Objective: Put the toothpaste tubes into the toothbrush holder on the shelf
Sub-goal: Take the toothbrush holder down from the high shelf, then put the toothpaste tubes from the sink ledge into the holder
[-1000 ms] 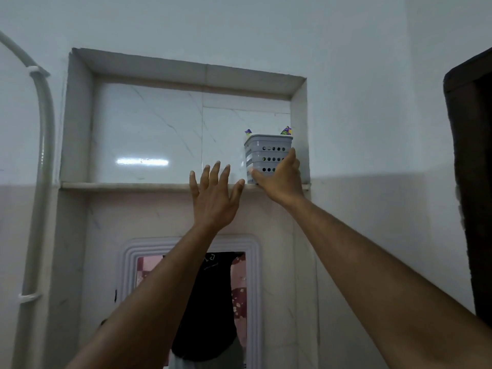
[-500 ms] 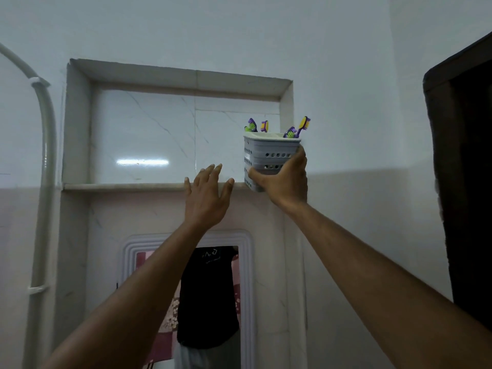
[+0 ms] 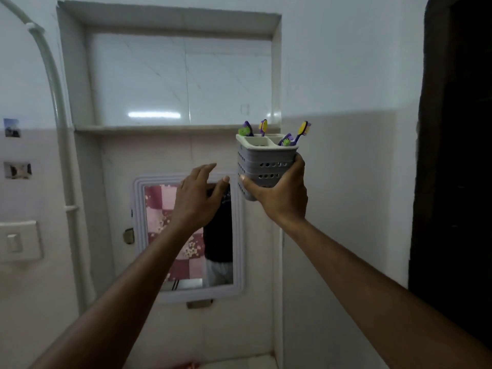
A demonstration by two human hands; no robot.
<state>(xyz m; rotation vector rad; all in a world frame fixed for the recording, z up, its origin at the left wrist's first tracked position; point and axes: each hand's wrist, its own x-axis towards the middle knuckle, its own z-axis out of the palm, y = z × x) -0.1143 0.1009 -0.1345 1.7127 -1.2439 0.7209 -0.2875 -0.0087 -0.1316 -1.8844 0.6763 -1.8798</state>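
My right hand (image 3: 282, 194) grips a grey perforated toothbrush holder (image 3: 262, 163) from below and holds it in the air, below and in front of the shelf (image 3: 159, 128) of the wall niche. Purple and yellow toothbrushes (image 3: 300, 133) stick out of its back and right compartments; the front left compartment looks empty. My left hand (image 3: 198, 197) hovers just left of the holder with fingers apart, holding nothing. No toothpaste tube is in view.
A framed mirror (image 3: 186, 235) hangs on the wall under the niche, behind my left hand. A white pipe (image 3: 62, 134) runs down the left side, with a light switch (image 3: 18, 241) further left. A dark doorway (image 3: 452, 155) is at the right.
My right hand has lifted the holder off the shelf and brought it down and toward me. My left hand has dropped with it. The view has tilted down.
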